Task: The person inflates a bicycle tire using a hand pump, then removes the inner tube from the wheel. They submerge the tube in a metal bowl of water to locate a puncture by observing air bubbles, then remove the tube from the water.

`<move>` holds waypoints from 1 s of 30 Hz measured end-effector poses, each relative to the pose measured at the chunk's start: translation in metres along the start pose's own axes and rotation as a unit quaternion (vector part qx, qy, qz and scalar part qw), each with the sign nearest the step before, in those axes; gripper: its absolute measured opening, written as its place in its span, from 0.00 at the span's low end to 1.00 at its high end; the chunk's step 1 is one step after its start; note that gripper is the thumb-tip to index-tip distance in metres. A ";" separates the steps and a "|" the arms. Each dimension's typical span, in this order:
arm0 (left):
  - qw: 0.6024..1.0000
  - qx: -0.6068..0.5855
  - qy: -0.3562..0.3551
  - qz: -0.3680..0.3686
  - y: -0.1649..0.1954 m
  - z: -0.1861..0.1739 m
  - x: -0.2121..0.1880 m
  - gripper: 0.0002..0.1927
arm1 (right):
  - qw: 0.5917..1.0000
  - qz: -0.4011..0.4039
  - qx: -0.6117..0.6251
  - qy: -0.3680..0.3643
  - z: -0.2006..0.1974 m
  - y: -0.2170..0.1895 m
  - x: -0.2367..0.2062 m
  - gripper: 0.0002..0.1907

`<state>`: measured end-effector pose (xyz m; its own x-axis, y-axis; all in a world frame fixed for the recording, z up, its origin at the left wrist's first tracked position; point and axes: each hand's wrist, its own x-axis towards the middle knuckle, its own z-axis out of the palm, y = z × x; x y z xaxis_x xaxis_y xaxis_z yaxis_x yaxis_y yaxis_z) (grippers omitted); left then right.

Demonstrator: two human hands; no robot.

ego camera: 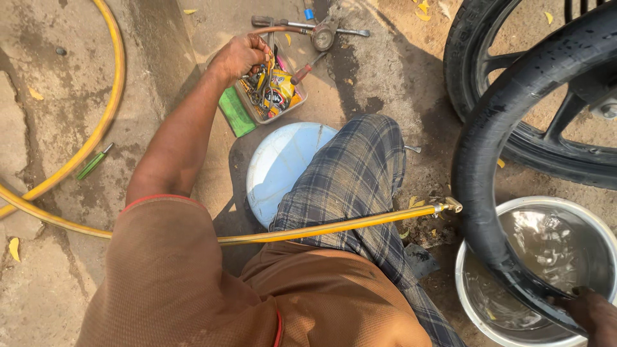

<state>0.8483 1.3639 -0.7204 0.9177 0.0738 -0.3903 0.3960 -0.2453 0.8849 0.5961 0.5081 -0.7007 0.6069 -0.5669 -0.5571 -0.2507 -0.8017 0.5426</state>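
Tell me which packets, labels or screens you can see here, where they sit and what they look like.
Yellow packet: a crumpled pouch with a dark printed patch, lying in the small tray of tools, just below the left hand.
Green card: flat, rectangular, plain green, on the ground against the tray's left side.
No signs or screens are visible.

Cracked concrete ground (pixel 45 96) (dusty), hard sunlight, sharp shadows.

In the tool tray (pixel 300 99) you see a crumpled yellow packet (pixel 280 90) with dark and red print; a flat green packet (pixel 236 113) lies just beside the tray.
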 end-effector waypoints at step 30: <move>0.933 -0.242 -0.209 0.168 0.197 0.279 -0.204 0.04 | 0.470 -0.394 0.783 0.104 -0.218 -0.213 -0.231 0.06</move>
<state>0.7311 1.0303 -0.5374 0.9406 -0.3364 -0.0470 0.1492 0.2850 0.9469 0.6742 0.8511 -0.5507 0.9964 -0.0772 -0.0354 -0.0352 0.0034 -0.9994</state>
